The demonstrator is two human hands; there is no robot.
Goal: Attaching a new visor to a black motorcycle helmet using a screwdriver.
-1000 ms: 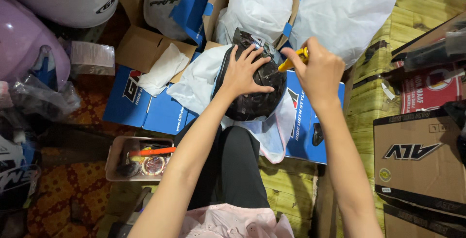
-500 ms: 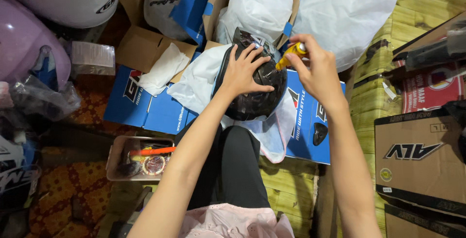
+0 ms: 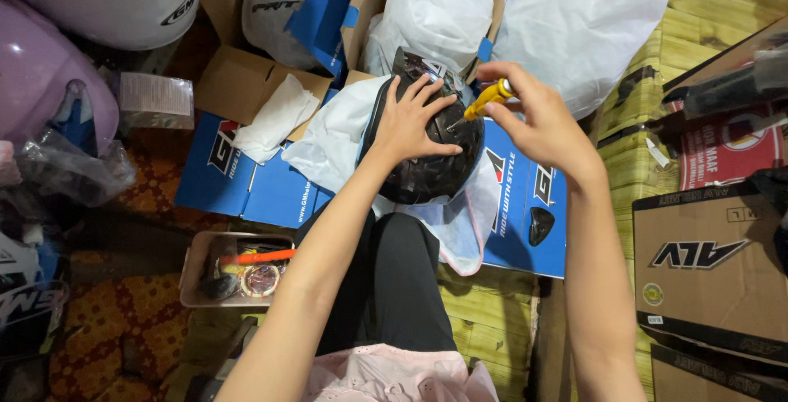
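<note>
A black helmet point(image 3: 427, 176) rests on my lap over white wrapping paper. My left hand point(image 3: 413, 119) lies flat on top of the helmet with fingers spread, pressing it down. My right hand point(image 3: 538, 123) grips a screwdriver with a yellow handle point(image 3: 486, 97); its tip touches the helmet's right side, just beside my left fingers.
A blue and brown cardboard box point(image 3: 246, 180) lies open flat beneath the helmet. A small tray of tools point(image 3: 238, 271) with an orange-handled tool sits at lower left. White and lilac helmets point(image 3: 107, 0) stand at upper left. Brown cartons point(image 3: 706, 271) are stacked on the right.
My right hand has shifted slightly left and down, bringing the screwdriver tip onto the helmet. My left hand stays pressed on the helmet.
</note>
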